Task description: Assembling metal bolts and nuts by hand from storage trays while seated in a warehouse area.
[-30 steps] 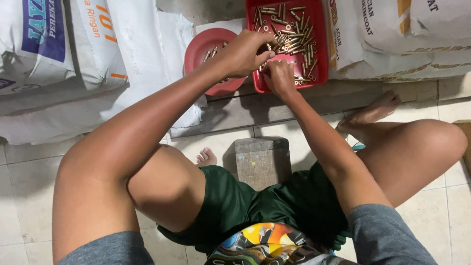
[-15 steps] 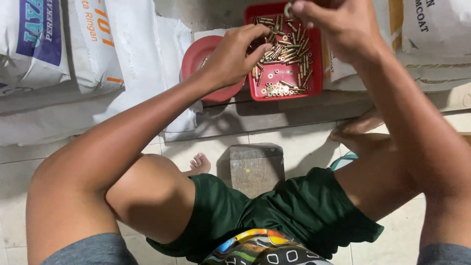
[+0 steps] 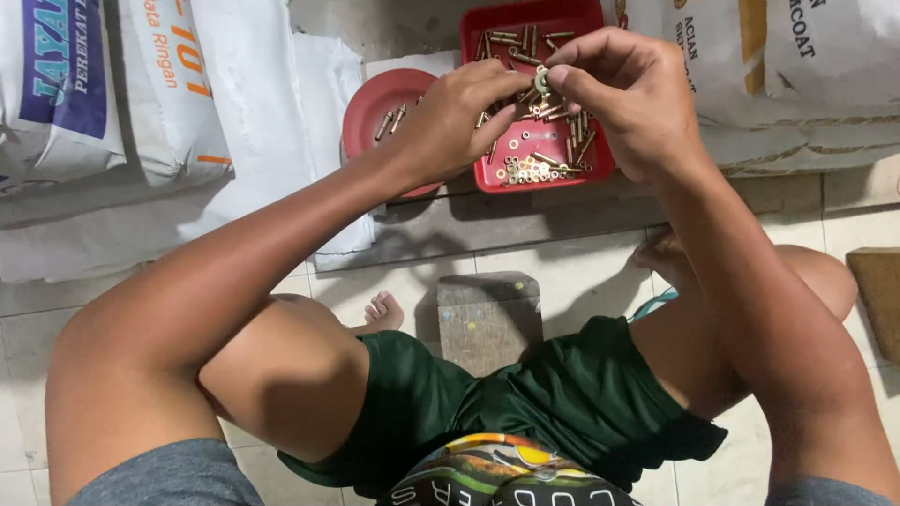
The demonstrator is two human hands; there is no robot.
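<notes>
My left hand (image 3: pixel 459 117) and my right hand (image 3: pixel 628 98) meet above a red square tray (image 3: pixel 511 186) that holds several brass bolts and small washers. Between the fingertips of both hands sits a small pale washer (image 3: pixel 542 81), pinched by my right thumb and forefinger, with my left fingertips touching it. A brass bolt seems to be in my left fingers, mostly hidden. A red round dish (image 3: pixel 375 103) with a few brass bolts lies just left of the tray, partly under my left hand.
Large white sacks (image 3: pixel 169 112) lie on the floor at the left and at the top right (image 3: pixel 797 84). A grey concrete block (image 3: pixel 487 319) stands between my bent knees. A wooden block (image 3: pixel 877 300) is at the right edge.
Both hands have lifted out of the red tray and come together above it. My right hand, earlier raised near the top of the view, now pinches a washer against my left fingertips.
</notes>
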